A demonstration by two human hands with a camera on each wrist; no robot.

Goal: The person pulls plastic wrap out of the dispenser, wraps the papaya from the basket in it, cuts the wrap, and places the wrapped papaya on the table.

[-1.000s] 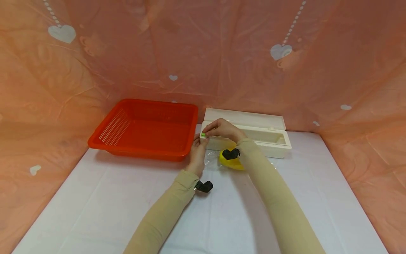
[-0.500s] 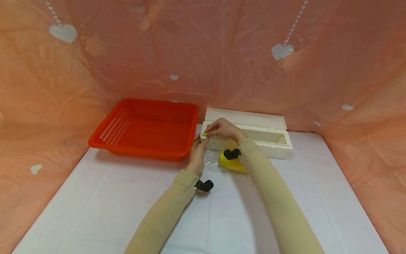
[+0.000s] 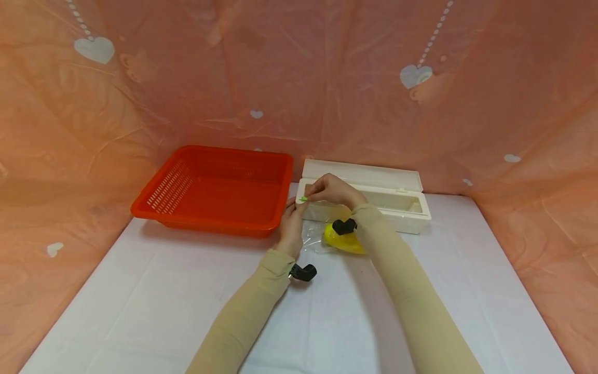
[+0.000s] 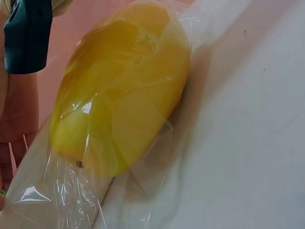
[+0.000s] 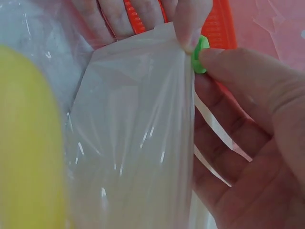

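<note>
My left hand (image 3: 291, 228) pinches the corner of a clear plastic slider bag (image 5: 133, 109) between thumb and fingers. At that same corner my right hand (image 3: 334, 191) pinches a small green slider (image 5: 200, 52) with thumb and index finger, its other fingers loosely bent behind the bag's edge. Inside the bag lies a yellow mango-like fruit (image 4: 124, 90), smooth and oval with a dark stem spot, resting low near the table. In the head view the right sleeve and wrist camera cover part of the fruit (image 3: 341, 241).
Just behind the hands stands a long white box (image 3: 406, 223) with its lid (image 3: 374, 174) raised at the back. An orange-red plastic basket (image 3: 210, 227) sits close to the left hand. White cloth covers the table (image 3: 187, 301); a pink curtain (image 3: 299, 78) hangs behind.
The right hand has shifted very slightly right, and the green slider in its pinch shows a little farther right and thinner. The left hand keeps nearly the same place.
</note>
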